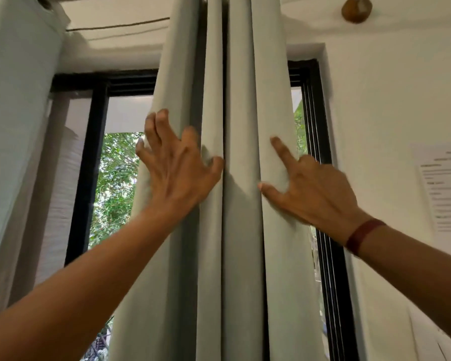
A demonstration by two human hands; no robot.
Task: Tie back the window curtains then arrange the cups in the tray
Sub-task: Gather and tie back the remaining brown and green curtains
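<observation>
A grey-green curtain (240, 100) hangs bunched in long folds in front of the middle of the window. My left hand (177, 168) clutches the folds on its left side, fingertips hooked round the left edge and thumb pressed into a crease. My right hand (313, 188) holds the right edge, thumb and index finger on the front of the cloth and the other fingers curled behind it. A dark red band circles my right wrist. No cups or tray are in view.
A black window frame (320, 152) stands behind the curtain, with green foliage (115, 178) outside. A second pale curtain (13, 126) hangs at the far left. Printed paper sheets (443, 186) are stuck on the white wall at the right.
</observation>
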